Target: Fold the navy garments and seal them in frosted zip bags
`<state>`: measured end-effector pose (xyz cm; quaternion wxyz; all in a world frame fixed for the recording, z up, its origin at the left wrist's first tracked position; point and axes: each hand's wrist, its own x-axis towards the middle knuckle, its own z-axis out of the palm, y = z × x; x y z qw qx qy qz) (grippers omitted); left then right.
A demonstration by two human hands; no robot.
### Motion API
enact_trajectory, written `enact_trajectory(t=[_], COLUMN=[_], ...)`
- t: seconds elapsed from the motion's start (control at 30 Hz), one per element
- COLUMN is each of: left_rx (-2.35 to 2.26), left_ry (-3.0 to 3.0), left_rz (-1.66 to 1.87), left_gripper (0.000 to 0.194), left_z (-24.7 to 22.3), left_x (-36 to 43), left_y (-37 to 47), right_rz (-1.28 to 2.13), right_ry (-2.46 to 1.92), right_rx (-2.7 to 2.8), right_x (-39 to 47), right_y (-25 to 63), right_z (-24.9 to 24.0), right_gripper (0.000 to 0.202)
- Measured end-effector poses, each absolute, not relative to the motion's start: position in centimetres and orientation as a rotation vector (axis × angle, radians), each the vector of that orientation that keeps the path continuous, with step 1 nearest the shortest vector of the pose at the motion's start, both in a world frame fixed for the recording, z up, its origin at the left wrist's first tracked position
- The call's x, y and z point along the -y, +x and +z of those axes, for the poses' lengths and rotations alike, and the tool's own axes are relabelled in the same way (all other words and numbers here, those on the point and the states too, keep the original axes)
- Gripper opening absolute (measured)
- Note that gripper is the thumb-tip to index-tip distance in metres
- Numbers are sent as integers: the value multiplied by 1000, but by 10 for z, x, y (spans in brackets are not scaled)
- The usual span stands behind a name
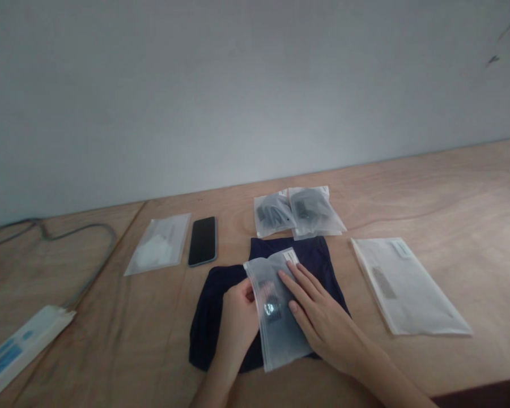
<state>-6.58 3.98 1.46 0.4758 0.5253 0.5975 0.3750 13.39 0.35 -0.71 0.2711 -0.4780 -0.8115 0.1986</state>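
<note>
A frosted plastic zip bag [283, 337] lies over a folded navy cloth [208, 317], with dark print and a shiny patch on its front and a small white label at its top. My left hand [238, 317] pinches the bag's left edge; its fingertips are partly hidden behind the plastic. Across the bag's upper right side rests my right hand [318, 311], palm down, fingers stretched out and pressing lightly on the surface. What the bag holds, if anything, I cannot make out.
Behind the cloth lie two small frosted bags [274, 215] [314, 212] with dark contents. A larger frosted packet [412, 294] is at right. Leftward are a phone [203, 241], a flat clear bag [159, 243], and a white power strip [25, 345] with a grey cable [97, 272]. A wall backs the table.
</note>
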Motion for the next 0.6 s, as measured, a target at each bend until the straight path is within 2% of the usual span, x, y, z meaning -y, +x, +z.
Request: enact_trajectory(t=[0.2,0.3,0.6], left_rx=[-1259,-1310,-1543], left_ry=[1248,1257,1556], left_rz=[817,843,828], left_gripper=[45,51,29], left_z=[23,21,15], left_x=[-40,-34,-32], left_y=[-64,-77,-83], right_rz=[487,517,528], right_ry=[-1348,-1368,-1358], right_rx=[2103,2086,2160], right_x=[-4,-6,-2], right_y=[139,143,138], right_z=[-4,-5,-6], right_gripper=[58,58,58])
